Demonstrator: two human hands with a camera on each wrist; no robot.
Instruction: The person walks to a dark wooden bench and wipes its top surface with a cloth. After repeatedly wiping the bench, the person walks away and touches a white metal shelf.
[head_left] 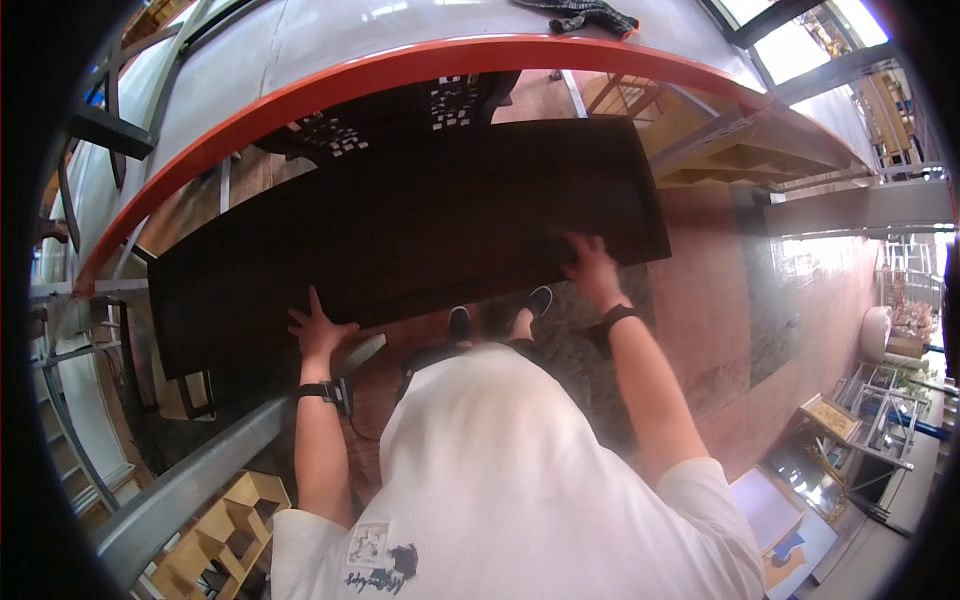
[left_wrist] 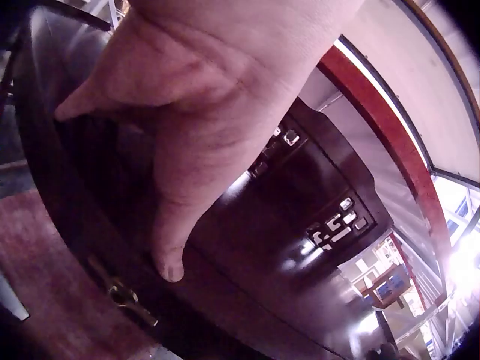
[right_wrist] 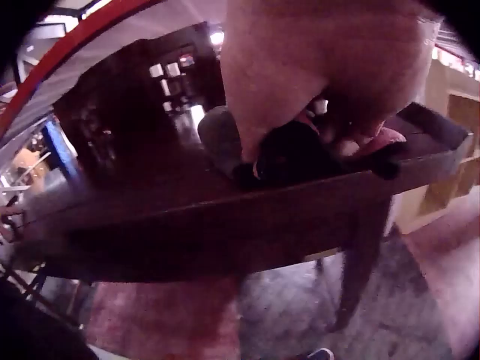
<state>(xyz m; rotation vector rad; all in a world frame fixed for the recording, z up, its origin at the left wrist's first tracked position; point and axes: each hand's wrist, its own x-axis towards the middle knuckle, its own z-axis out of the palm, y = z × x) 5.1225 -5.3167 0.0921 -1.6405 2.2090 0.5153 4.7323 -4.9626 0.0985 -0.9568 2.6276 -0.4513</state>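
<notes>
Out front, a dark table [head_left: 430, 210] lies crosswise, right end [head_left: 648, 195] farther.

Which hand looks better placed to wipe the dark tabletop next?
Probably the right hand: it holds what looks like a dark cloth on the tabletop. The left hand rests spread at the near edge, with no cloth visible.

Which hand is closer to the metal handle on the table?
Left. The left hand is on the table close to the handle; the right hand is farther along the table.
</notes>
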